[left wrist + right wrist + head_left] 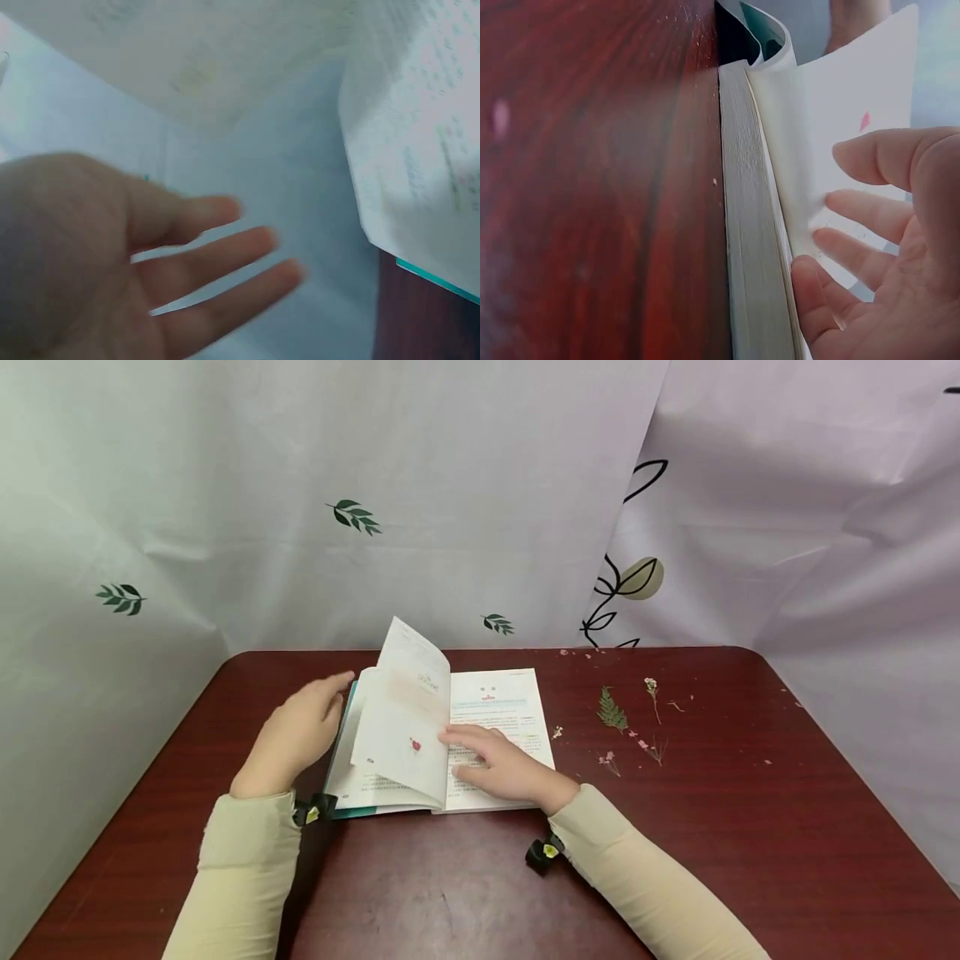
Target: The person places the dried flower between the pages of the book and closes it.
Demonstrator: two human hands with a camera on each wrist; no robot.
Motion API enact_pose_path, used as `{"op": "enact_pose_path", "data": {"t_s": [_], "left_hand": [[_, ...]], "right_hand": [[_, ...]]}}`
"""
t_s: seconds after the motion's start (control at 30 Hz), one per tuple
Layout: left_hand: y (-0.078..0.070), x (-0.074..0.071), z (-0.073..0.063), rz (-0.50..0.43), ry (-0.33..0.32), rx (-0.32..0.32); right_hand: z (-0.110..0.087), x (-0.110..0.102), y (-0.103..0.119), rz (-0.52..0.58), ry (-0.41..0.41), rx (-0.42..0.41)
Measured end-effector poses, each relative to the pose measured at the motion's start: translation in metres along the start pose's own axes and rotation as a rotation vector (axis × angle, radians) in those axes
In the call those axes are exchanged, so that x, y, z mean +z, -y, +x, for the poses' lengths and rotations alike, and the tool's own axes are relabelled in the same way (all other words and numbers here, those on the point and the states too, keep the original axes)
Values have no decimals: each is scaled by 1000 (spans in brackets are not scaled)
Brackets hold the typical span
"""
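An open book (495, 702) with a teal cover lies on the table, some of its leaves lifted and curling over toward the left. My left hand (300, 727) is beside the book's left edge, its fingers extended and holding nothing; a raised page (427, 142) shows past them in the left wrist view. Over the right-hand page is my right hand (506, 766), fingers spread and reaching toward the gutter. In the right wrist view, the right fingertips (829, 236) are right at the standing leaf (862, 82), which bears a small red mark.
On the dark red table (712, 827), right of the book, lie a green fern leaf (611, 710), a white flower sprig (652, 693), pink flower sprigs (610, 762) and scattered petals. A pale curtain (450, 485) with leaf prints hangs behind the table.
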State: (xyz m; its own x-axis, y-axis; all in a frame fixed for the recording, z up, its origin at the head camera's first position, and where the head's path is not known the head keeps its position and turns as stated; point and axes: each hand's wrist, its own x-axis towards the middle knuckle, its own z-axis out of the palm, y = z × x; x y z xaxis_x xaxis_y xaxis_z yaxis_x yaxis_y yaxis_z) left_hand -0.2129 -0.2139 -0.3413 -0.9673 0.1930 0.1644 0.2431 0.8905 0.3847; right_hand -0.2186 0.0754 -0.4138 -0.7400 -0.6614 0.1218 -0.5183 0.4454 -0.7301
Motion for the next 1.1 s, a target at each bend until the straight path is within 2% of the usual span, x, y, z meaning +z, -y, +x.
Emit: {"op": "enact_pose_path", "data": {"t_s": [0.07,0.17,0.23,0.27,0.43,0.57,0.63,0.73,0.93,1.1], "left_hand": [[-7,-1,-1,-13,-118,18],[-20,2,-1,-21,-260,103],[-29,7,1,-7,-295,166],[-32,11,2,5,-291,190],[-37,34,6,62,-156,235],[-33,49,5,93,-9,210],[-31,53,4,95,72,189],[-29,57,2,75,160,179],[-26,65,2,26,278,138],[-27,72,1,20,337,115]], "right_hand": [[0,0,1,-29,13,15],[0,1,1,-63,25,21],[0,1,1,-84,28,17],[0,1,1,-94,29,11],[-1,1,0,-126,31,-20],[-1,0,1,-135,41,-21],[-2,0,2,-137,47,-18],[-2,-1,2,-140,52,-27],[-1,-5,-2,-116,48,-57],[-2,-13,-3,-68,19,-13]]}}
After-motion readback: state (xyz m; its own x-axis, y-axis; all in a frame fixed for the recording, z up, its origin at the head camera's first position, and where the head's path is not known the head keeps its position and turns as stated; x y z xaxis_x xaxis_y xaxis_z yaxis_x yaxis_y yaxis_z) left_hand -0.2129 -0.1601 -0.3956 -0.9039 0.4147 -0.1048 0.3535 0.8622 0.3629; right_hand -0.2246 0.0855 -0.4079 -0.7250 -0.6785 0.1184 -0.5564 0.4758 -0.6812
